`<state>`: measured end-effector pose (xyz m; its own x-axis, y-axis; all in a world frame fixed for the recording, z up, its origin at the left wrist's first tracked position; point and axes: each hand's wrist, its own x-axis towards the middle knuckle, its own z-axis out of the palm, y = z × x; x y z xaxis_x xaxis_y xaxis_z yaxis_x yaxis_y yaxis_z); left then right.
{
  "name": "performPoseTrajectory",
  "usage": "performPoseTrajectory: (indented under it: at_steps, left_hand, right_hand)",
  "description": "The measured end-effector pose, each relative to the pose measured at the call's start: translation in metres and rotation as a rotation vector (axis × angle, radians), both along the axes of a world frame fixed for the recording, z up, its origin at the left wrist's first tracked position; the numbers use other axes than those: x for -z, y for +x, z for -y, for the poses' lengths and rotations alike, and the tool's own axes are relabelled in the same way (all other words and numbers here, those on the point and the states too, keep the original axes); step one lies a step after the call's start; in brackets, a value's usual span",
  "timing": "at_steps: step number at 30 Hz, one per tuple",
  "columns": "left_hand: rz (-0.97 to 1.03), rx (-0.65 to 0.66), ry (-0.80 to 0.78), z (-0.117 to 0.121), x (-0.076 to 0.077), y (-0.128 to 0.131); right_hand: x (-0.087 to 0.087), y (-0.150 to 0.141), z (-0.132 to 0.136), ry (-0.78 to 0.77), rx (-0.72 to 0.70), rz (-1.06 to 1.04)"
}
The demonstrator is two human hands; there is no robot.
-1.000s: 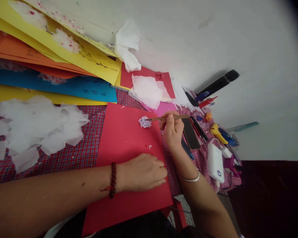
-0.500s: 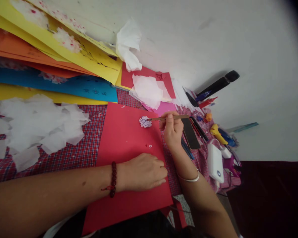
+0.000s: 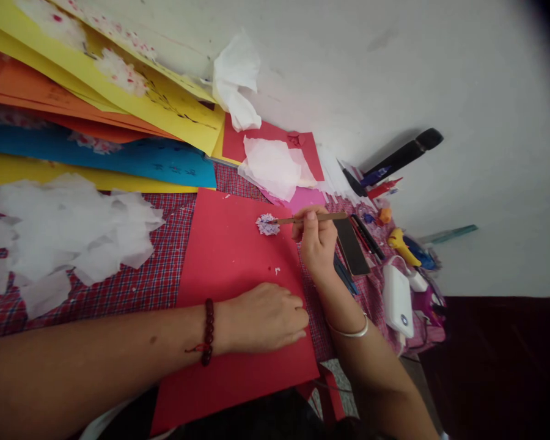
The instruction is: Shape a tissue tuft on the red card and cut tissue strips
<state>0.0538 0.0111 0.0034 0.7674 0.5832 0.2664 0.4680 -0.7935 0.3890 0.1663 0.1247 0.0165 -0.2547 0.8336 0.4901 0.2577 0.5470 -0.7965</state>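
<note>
My right hand (image 3: pixel 318 244) pinches a slim brown stick (image 3: pixel 334 216) between thumb and fingers. The stick's thin end points left and meets a small crumpled white-and-purple paper clump (image 3: pixel 266 224). This clump lies near the far right of a red paper sheet (image 3: pixel 229 250). Resting on the same sheet, closer to me, is my left hand (image 3: pixel 263 318), its fingers curled into a loose fist and its palm hidden. A dark beaded bracelet (image 3: pixel 208 330) circles the left wrist. White scraps (image 3: pixel 277 271) and a small red bit lie between the clump and my left hand.
Thin white paper squares (image 3: pixel 68 226) are heaped at left on a checked cloth (image 3: pixel 165 263). Coloured sheets with paper blossoms (image 3: pixel 174 113) lean behind. A phone (image 3: pixel 352 247), several pens (image 3: pixel 369 235) and a white power bank (image 3: pixel 398 299) lie right, near the wall.
My right hand and the stick have shifted very slightly left, with the tip still at the paper clump. My left hand stays in place.
</note>
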Motion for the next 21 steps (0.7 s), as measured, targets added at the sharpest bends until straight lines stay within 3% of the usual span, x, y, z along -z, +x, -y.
performPoseTrajectory:
  at_steps: [9, 17, 21]
  left_hand:
    - [0.008, 0.01, 0.011, -0.001, 0.0, 0.0]
    - [0.017, 0.016, 0.011, 0.0, 0.0, -0.001]
    - [-0.012, 0.016, -0.008, -0.001, -0.003, -0.001]
  right_hand:
    - [-0.011, 0.006, 0.0, 0.026, 0.037, -0.102]
    - [-0.003, 0.01, -0.004, -0.005, 0.07, 0.029]
    - [-0.005, 0.009, -0.003, -0.005, 0.073, -0.006]
